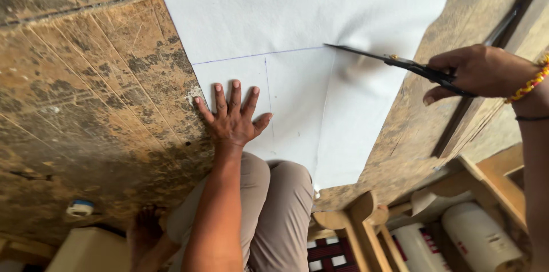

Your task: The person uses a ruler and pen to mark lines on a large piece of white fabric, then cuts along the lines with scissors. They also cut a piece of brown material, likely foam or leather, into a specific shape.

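Note:
A large sheet of white fabric [297, 15] lies on a worn wooden board [86, 95], marked with thin blue pencil lines. My left hand [231, 115] presses flat on the cloth near its left edge, fingers spread. My right hand [477, 72] grips black scissors [389, 60] at the right. The blades point left along the horizontal drawn line, with the tip at the cloth's middle. A beaded bracelet circles my right wrist.
My bent knee in beige trousers [274, 203] is below the cloth, with a bare foot [143, 229] beside it. A small round blue and white thing [80, 208] lies at the lower left. White cylindrical containers [474, 238] and wooden frames [354, 220] sit lower right.

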A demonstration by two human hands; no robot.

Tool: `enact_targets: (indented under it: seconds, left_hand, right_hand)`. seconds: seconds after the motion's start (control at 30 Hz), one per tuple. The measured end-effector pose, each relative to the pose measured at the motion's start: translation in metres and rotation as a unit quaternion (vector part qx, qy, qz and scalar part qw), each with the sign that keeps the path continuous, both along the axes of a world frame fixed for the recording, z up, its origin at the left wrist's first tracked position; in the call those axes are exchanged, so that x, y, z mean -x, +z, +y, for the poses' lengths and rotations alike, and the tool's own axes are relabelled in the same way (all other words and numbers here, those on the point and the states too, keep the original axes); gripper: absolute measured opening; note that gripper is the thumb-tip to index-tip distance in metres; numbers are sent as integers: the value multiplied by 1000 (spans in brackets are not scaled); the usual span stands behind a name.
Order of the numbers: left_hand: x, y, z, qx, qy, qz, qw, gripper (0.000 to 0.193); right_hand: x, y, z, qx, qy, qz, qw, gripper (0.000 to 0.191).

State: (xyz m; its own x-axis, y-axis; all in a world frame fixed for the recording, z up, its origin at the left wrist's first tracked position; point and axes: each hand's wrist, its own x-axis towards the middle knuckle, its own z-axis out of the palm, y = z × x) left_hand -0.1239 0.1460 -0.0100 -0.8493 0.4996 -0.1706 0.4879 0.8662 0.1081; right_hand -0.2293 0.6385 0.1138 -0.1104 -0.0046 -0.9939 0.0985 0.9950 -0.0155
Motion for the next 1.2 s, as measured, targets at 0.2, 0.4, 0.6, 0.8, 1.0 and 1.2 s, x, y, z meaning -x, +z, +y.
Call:
enact_targets:
  seconds: [0.2, 0.4, 0.6, 0.8, 1.0, 1.2]
  left_hand:
    - [-4, -5, -2, -8, 5, 11, 1000, 79]
    - [-7, -8, -5, 7, -5, 0, 1000, 78]
    - [-9, -10, -7, 22, -10, -1, 1000, 75]
    - [-11, -9, -8, 34, -14, -9, 999, 74]
    - [-11, -11, -9, 35, -13, -11, 999, 74]
    - [-11, -10, -8, 28, -13, -4, 1000, 74]
  right_hand:
    - [5, -29, 28, -30, 81, -70, 994, 53]
    - [-1, -61, 66, 0, 126, -53, 991, 58]
    - [-15, -101, 104, 62, 142, 13, 988, 57]
    - [-29, -117, 129, 136, 182, 116, 967, 55]
    - [-33, -120, 137, 163, 189, 163, 954, 55]
    - [-30, -115, 126, 131, 173, 91, 972, 56]
